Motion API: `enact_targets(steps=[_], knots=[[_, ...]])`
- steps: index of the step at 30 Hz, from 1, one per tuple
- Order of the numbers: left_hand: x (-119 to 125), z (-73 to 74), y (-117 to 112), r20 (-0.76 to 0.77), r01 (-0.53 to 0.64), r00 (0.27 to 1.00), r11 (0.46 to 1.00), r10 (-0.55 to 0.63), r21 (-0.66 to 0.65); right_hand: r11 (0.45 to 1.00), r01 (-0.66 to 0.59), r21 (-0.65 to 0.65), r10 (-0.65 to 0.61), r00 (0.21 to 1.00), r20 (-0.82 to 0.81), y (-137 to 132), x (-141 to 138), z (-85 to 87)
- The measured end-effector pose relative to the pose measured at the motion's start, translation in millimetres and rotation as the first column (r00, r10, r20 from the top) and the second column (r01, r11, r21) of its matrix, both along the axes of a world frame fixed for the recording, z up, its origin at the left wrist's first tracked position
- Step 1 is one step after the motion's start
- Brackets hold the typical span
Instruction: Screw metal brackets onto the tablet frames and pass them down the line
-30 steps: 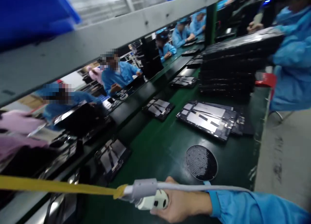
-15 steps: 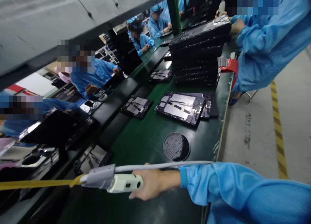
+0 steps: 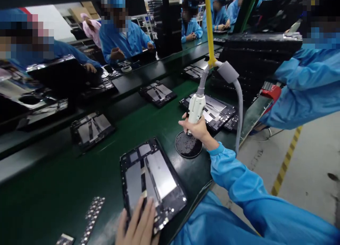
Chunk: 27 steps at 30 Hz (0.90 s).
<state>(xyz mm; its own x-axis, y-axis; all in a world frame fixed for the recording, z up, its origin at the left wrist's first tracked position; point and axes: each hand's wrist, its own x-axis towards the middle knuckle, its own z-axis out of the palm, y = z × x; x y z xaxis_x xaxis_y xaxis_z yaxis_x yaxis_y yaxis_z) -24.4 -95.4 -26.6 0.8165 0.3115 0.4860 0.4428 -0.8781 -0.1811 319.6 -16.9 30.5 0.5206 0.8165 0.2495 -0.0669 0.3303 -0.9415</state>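
My right hand (image 3: 198, 128) is wrapped round a white electric screwdriver (image 3: 196, 108), held nearly upright with its tip down. The tip is over a round dish (image 3: 183, 152) dotted with small bits, too small to name; whether it touches them I cannot tell. Closer to me lies an opened tablet (image 3: 164, 176), its silvery battery plates and circuit parts showing. My left hand (image 3: 138, 225) rests on the tablet's lower left part with fingers stretched out. From the screwdriver's top, a grey cable (image 3: 239, 110) loops down past my right sleeve.
A yellow strap (image 3: 209, 28) suspends the screwdriver. More opened tablets (image 3: 91, 129) lie along the green bench (image 3: 114, 167). A tall dark stack (image 3: 247, 66) stands at the back right. Strips of small parts (image 3: 92, 216) lie at lower left. Co-workers in blue sit across and at right.
The screwdriver has gone from lying sideways to upright over the round dish, still in my right hand. My left hand and the near tablet have come into view as the camera turned.
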Motion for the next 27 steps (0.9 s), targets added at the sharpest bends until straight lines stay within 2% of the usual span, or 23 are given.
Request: enact_targets(steps=[3, 6, 9, 12, 14, 16, 18, 22, 25, 26, 27], knots=[[29, -15.4, -15, 0.048, 0.038, 0.998, 0.997, -0.035, -0.066, 1.000, 0.028, 0.002, -0.028, 1.000, 0.005, 3, 2, -7.7], [42, -23.5, -12, 0.090, 0.064, 0.994, 0.993, -0.055, -0.100, 1.000, 0.028, -0.007, -0.028, 0.999, 0.023, 9, -3, -10.6], [44, -22.4, -5, 0.161, 0.111, 0.983, 0.982, -0.087, -0.152, 0.999, 0.029, -0.028, -0.028, 0.999, 0.037, 13, -4, -10.8], [44, -14.3, -3, 0.278, 0.192, 0.953, 0.950, -0.121, -0.245, 0.999, 0.027, -0.047, -0.025, 0.999, 0.046, 15, -4, -11.5], [47, -8.2, -6, 0.388, 0.147, 0.922, 0.937, -0.013, -0.318, 0.998, 0.020, -0.052, -0.018, 0.999, 0.048, 15, -4, -12.7], [56, -3.6, -13, 0.476, 0.045, 0.865, 0.920, 0.158, -0.388, 0.998, 0.012, -0.063, -0.008, 0.998, 0.057, 15, -5, -14.0], [69, -1.5, -20, 0.505, -0.023, 0.819, 0.894, 0.273, -0.447, 0.997, 0.010, -0.073, -0.005, 0.998, 0.066, 15, -5, -15.3], [84, -2.2, -29, 0.535, 0.009, 0.794, 0.875, 0.289, -0.485, 0.998, 0.018, -0.066, -0.012, 0.996, 0.092, 19, -5, -18.7], [74, -0.4, -23, 0.556, -0.074, 0.741, 0.868, 0.377, -0.491, 0.998, 0.013, -0.060, -0.004, 0.990, 0.143, 17, -4, -19.1], [67, 1.2, -18, 0.535, -0.131, 0.718, 0.841, 0.446, -0.525, 0.998, 0.022, -0.052, -0.014, 0.987, 0.163, 15, -5, -17.6], [60, 3.3, -13, 0.502, -0.195, 0.680, 0.792, 0.534, -0.578, 0.999, 0.040, -0.033, -0.034, 0.983, 0.182, 12, -6, -15.0]])
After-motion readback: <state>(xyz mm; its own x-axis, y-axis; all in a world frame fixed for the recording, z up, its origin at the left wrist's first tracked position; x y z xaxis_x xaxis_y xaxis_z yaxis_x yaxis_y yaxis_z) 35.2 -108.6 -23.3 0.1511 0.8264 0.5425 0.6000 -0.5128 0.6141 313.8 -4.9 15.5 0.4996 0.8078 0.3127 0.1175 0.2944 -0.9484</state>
